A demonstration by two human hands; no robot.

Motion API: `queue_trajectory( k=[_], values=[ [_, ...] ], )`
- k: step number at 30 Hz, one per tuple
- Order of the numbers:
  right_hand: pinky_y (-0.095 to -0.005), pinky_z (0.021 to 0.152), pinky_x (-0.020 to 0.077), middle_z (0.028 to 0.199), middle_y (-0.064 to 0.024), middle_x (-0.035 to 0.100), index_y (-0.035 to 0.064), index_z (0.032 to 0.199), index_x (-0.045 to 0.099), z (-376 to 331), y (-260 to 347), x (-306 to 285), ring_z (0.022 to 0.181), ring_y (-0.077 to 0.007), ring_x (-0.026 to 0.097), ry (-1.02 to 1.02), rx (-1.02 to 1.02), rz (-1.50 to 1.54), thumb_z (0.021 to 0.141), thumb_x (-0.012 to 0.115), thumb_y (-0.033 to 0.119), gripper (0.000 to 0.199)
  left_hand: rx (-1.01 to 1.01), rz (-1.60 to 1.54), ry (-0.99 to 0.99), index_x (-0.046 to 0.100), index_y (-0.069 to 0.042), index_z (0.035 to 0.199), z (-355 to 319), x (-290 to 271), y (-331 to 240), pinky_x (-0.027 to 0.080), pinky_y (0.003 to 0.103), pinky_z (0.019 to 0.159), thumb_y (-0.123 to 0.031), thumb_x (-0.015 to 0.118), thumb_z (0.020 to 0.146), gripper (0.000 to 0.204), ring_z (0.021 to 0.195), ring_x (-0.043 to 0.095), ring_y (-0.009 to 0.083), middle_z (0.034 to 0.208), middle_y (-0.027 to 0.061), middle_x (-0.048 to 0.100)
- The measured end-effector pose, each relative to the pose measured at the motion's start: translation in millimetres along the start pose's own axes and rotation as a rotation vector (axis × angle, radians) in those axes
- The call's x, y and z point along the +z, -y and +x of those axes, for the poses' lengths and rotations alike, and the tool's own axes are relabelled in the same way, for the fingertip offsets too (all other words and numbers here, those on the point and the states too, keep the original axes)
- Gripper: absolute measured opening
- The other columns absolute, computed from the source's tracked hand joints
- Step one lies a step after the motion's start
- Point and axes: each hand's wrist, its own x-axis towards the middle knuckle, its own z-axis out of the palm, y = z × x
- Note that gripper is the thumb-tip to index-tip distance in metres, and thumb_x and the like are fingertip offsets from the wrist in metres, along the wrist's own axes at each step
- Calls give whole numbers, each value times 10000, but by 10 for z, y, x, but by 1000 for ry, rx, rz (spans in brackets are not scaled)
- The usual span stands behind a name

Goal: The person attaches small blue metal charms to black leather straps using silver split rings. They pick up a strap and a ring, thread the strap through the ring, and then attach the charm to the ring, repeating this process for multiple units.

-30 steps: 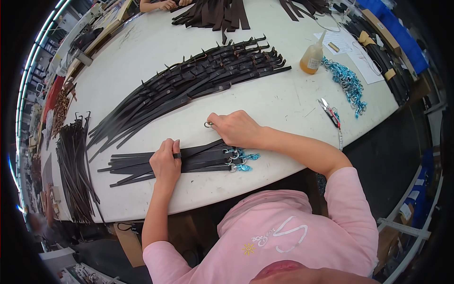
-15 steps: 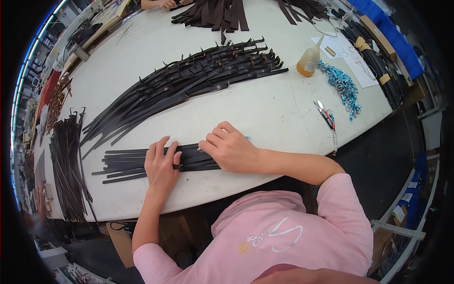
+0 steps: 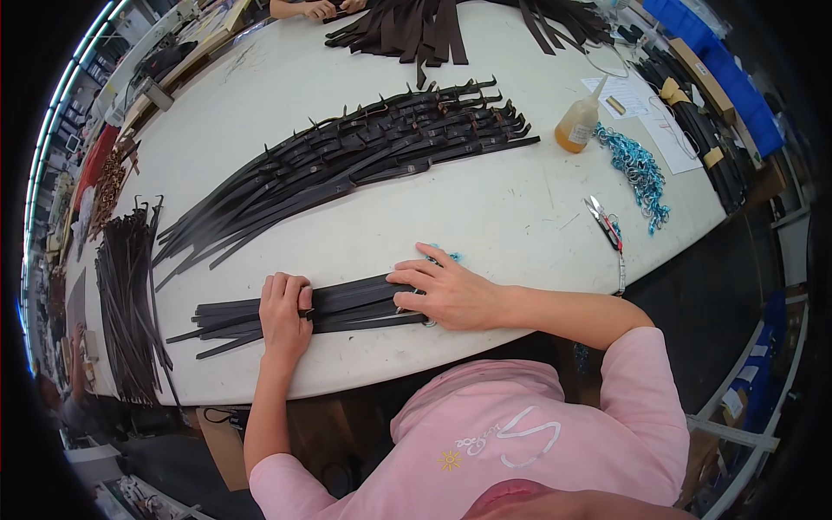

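Note:
A bundle of narrow dark straps [image 3: 355, 299] lies crosswise on the white table in front of me. My left hand [image 3: 286, 314] is closed over the bundle left of its middle, knuckles up, with the loose strap ends sticking out beyond it. At the bundle's right end rests my right hand [image 3: 452, 293], its fingers spread over the strap ends. Small metal rings show under and beside those fingers, partly hidden. A bit of blue-wrapped hardware [image 3: 444, 255] lies just behind the right hand.
Behind the bundle lies a large pile of buckled dark straps [image 3: 347, 160]; more straps [image 3: 130, 299] hang over the left edge. To the right are a glue bottle [image 3: 578, 121], blue-wrapped rings [image 3: 637, 173] and thread snips [image 3: 604, 221]. Another person's hands [image 3: 321, 10] show at the far edge.
My right hand has slid right, from the bundle's middle to its end, and its bent fingers have spread. My left hand has shifted slightly left and its fingers have curled over the straps.

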Motion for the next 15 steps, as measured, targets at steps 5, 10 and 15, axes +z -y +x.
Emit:
queue_trajectory(
  k=[5, 10, 15],
  values=[
    [-601, 1170, 285, 1318, -112, 564, 92, 1088, 575, 7, -27, -78, 1340, -290, 486, -129, 58, 130, 880, 641, 54, 221, -29, 57, -112, 627, -6, 1022, 25, -104, -80, 457, 416, 809, 11, 559, 947, 103, 933, 568, 342, 975, 139, 602],
    [-490, 1066, 415, 1201, -89, 637, 72, 1081, 599, 92, -227, -542, 1203, -272, 584, -341, 245, 151, 939, 612, 42, 146, -190, 61, -274, 650, -1, 1069, 223, -652, 155, 465, 336, 578, -21, 535, 1013, 129, 579, 573, 258, 722, 122, 582],
    [-291, 758, 520, 959, -55, 689, -3, 1141, 649, 387, -400, -803, 789, -136, 634, -356, 454, 576, 1017, 550, 66, 173, -109, -79, -362, 642, -26, 999, 819, -781, -500, 420, 354, 555, -131, 469, 1082, 219, 546, 508, 271, 738, 144, 587]
  ],
)
